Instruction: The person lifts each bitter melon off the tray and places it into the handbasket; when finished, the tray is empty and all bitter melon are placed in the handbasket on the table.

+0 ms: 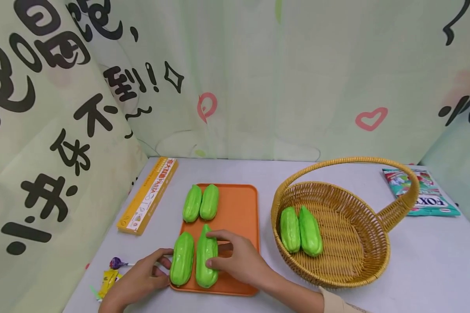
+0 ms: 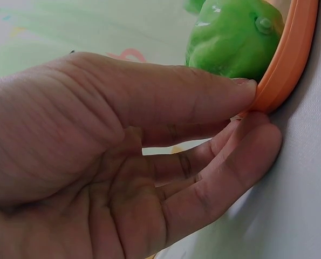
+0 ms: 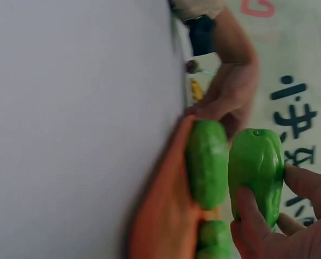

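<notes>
My right hand (image 1: 239, 256) grips a glossy, ridged green gourd (image 1: 206, 256) over the front half of the orange tray (image 1: 239, 195). In the right wrist view that gourd (image 3: 255, 167) is between thumb and fingers, its blunt end facing the camera. My left hand (image 1: 146, 274) is at the tray's front left, where thumb and fingers pinch the rim (image 2: 289, 59) in the left wrist view. Right beside it, another green gourd (image 1: 182, 258) lies on the tray. Two more gourds, a left one (image 1: 192, 203) and a right one (image 1: 209, 202), lie side by side at the tray's back.
To the right stands a wicker basket (image 1: 356, 234) with a tall handle, holding two green gourds (image 1: 290, 229). Behind it lies a teal Fox candy bag (image 1: 423, 193). A yellow pasta box (image 1: 149, 195) is left of the tray; a lollipop (image 1: 116, 263) and yellow wrapper (image 1: 109, 280) lie near my left hand.
</notes>
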Demonstrator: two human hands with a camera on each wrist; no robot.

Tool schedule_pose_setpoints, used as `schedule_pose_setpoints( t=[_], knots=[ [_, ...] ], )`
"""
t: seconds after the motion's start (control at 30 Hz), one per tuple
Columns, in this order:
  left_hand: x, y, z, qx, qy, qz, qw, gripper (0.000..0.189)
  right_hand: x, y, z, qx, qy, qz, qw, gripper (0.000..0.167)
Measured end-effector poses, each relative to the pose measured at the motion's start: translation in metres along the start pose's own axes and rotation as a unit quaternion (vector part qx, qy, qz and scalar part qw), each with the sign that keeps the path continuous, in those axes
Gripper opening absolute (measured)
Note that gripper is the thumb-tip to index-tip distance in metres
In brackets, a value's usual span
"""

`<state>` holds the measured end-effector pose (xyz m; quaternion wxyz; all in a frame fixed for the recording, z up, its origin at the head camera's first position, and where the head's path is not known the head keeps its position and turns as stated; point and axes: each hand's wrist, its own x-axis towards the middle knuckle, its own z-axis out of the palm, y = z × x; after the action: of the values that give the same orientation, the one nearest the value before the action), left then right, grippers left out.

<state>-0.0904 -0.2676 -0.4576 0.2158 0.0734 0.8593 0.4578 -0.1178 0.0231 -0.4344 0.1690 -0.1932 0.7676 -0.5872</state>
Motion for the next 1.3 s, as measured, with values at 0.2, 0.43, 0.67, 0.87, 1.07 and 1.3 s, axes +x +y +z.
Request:
schedule_pose_setpoints(
  t=[0.2, 0.43, 0.67, 0.87, 1.07, 1.3],
  knots=[
    [0.0, 0.0, 0.001, 0.001, 0.0, -0.005, 1.0, 0.061, -0.037, -0.03, -0.042, 0.044, -0.029, -0.023, 0.9983, 0.054],
    [0.001, 0.002, 0.0, -0.001, -0.001, -0.016, 0.9999, 0.062, -0.082, -0.044, -0.108, 0.033, 0.012, -0.046, 0.9983, 0.056],
    [0.001, 0.002, 0.0, -0.005, -0.011, -0.027, 0.9996, 0.062, -0.113, -0.038, -0.179, -0.089, 0.086, 0.01, 0.9922, 0.054],
    [0.001, 0.003, 0.0, 0.004, -0.011, -0.019, 0.9998, 0.061, -0.116, -0.012, -0.228, -0.167, 0.08, 0.044, 0.9818, 0.054],
    [0.002, 0.002, 0.001, 0.003, -0.009, -0.027, 0.9996, 0.061, -0.109, 0.019, -0.25, -0.15, 0.063, 0.061, 0.9848, 0.055],
    [0.003, 0.002, 0.001, -0.002, -0.006, -0.038, 0.9993, 0.061, -0.098, 0.04, -0.256, -0.124, 0.043, 0.069, 0.989, 0.058]
  ],
)
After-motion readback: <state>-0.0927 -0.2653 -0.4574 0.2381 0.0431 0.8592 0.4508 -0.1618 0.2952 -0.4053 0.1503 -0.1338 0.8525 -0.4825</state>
